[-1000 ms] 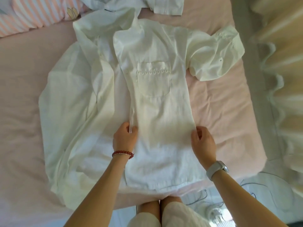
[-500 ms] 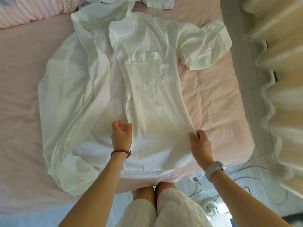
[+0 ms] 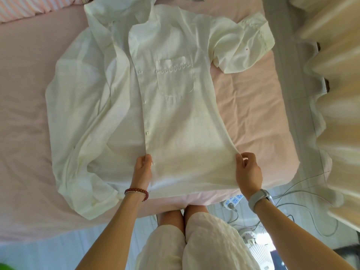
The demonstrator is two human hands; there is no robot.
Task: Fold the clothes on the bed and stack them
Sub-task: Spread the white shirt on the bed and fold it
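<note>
Hands pinch our white button-front cotton shirt point(image 3: 175, 106): left hand point(image 3: 142, 170) at placket, right hand point(image 3: 248, 172) at side seam, tensioning it flat on pink bed point(image 3: 253, 114).

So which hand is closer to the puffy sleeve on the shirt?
The right hand. It pinches the shirt's side edge, straight below the puffy sleeve. The left hand holds the button edge, on the far side of the front panel from that sleeve.

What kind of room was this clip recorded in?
Most likely a home bedroom: a bed with a pink sheet, a striped pillow at its head, pleated curtains alongside, and a power strip on the floor. A white shirt lies spread for folding.
</note>
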